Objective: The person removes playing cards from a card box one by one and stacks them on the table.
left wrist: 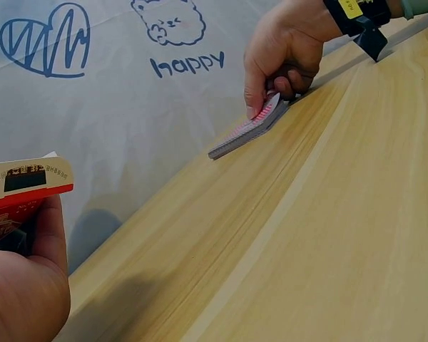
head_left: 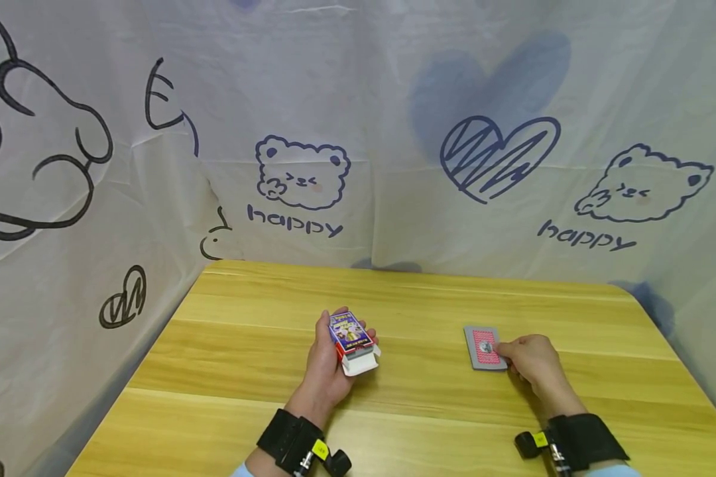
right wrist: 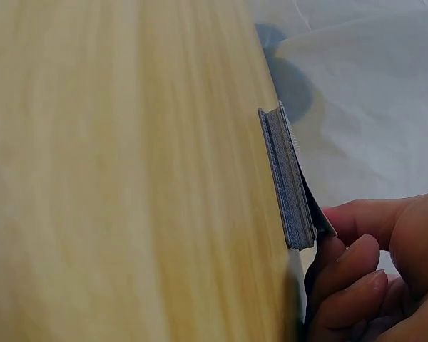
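A person sits at a wooden table (head_left: 227, 371), both wrists in black straps, seen from above. The left hand (head_left: 325, 361) grips a card box (head_left: 352, 339) just above the tabletop, about midway between the left and right edges and nearer the front edge than the back. Fingers and thumb curl round the box's sides; its white flap hangs open at the end facing the person. The left wrist view shows the box's red and white end (left wrist: 28, 182) held above the palm.

Toward the right edge, the right hand (head_left: 534, 363) pinches the near end of a deck (head_left: 484, 347) of cards (red patterned back facing up). Thumb on top, fingers (right wrist: 346, 267) tucked beneath. The deck's held end is lifted slightly; its far end rests on the wood. The two hands are well apart.

A white cloth (head_left: 394, 99) printed with bears, hearts and the word "happy" hangs behind the back and side edges.
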A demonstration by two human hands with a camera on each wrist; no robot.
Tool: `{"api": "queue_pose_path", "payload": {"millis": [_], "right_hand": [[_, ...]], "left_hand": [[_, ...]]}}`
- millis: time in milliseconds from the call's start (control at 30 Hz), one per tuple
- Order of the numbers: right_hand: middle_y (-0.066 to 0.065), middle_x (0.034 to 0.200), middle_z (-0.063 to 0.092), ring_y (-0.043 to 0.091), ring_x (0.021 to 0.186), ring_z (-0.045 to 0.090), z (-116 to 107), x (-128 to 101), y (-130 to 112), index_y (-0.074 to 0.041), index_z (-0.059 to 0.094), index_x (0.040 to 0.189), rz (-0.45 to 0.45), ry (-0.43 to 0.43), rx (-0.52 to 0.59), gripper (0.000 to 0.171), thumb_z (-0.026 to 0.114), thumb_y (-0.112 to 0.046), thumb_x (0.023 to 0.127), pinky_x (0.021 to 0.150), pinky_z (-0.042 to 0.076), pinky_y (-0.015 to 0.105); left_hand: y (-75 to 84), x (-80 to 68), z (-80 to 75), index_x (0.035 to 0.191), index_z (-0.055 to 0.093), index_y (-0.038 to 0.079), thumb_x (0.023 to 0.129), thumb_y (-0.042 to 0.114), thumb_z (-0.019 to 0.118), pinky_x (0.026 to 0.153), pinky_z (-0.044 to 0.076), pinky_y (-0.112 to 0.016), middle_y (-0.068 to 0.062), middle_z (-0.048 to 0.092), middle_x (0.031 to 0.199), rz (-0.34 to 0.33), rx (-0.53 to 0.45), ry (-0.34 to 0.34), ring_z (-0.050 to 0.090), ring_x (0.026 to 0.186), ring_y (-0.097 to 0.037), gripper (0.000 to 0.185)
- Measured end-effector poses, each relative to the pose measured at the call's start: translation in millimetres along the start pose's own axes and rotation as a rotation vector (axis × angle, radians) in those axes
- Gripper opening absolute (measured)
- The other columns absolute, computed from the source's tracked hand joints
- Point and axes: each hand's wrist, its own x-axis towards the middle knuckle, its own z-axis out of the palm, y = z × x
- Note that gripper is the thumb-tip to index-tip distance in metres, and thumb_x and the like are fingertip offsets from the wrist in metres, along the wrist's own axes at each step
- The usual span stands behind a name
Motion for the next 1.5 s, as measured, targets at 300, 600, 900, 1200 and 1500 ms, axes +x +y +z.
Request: {"api": "queue_pose_path", "payload": {"millis": [300, 600, 900, 1200, 1500], "right_hand": [[-0.005, 0.054, 0.037, 0.012, 0.047, 0.036, 3.2, 0.5, -2.7, -0.009, 0.056, 0.064, -0.026, -0.005, -0.069, 0.038, 0.069, -0.024, 0.097, 0.045, 0.031, 0.027], [-0.005, 0.053, 0.033, 0.012, 0.047, 0.033, 0.1, 1.2, -2.6, -0.016, 0.042, 0.061, -0.012, -0.022, -0.019, 0.048, 0.067, -0.029, 0.1, 0.046, 0.031, 0.027], [-0.004, 0.057, 0.034, 0.014, 0.053, 0.032, 5.0, -15.7, -25.2, -0.004, 0.059, 0.073, -0.142, 0.049, -0.085, 0.043, 0.06, -0.033, 0.105, 0.05, 0.028, 0.028], [0.001, 0.061, 0.05, 0.016, 0.054, 0.042, 56.1, -58.7, -76.8, -0.002, 0.068, 0.083, -0.285, -0.03, 0.14, 0.035, 0.067, -0.029, 0.105, 0.054, 0.037, 0.029], [0.003, 0.068, 0.063, 0.01, 0.054, 0.049, 120.2, -85.7, -108.6, 0.005, 0.073, 0.091, -0.236, -0.286, 0.394, 0.021, 0.071, -0.015, 0.099, 0.046, 0.038, 0.022]], "left_hand": [[0.5, 0.5, -0.7, 0.161, 0.03, 0.021, 0.111, 0.062, 0.03, 0.097, 0.061, -0.043, -0.013, 0.05, 0.129, 0.0, -0.008, 0.001, 0.071, 0.104, -0.024, 0.065], [1.1, 1.2, -0.8, 0.161, 0.029, 0.022, 0.11, 0.063, 0.03, 0.098, 0.06, -0.043, -0.013, 0.05, 0.13, -0.002, -0.008, -0.008, 0.071, 0.106, -0.024, 0.065], [-1.2, 1.6, 0.3, 0.162, 0.029, 0.022, 0.11, 0.063, 0.029, 0.1, 0.06, -0.044, -0.012, 0.051, 0.131, -0.012, -0.01, -0.007, 0.071, 0.107, -0.024, 0.066], [-6.1, 0.4, 1.0, 0.162, 0.025, 0.021, 0.111, 0.063, 0.024, 0.101, 0.059, -0.046, -0.013, 0.049, 0.134, -0.023, -0.028, -0.039, 0.07, 0.11, -0.025, 0.066], [-9.4, -1.4, 2.5, 0.162, 0.024, 0.02, 0.11, 0.064, 0.024, 0.102, 0.058, -0.044, -0.016, 0.042, 0.145, 0.007, -0.039, -0.035, 0.068, 0.116, -0.026, 0.068]]}}
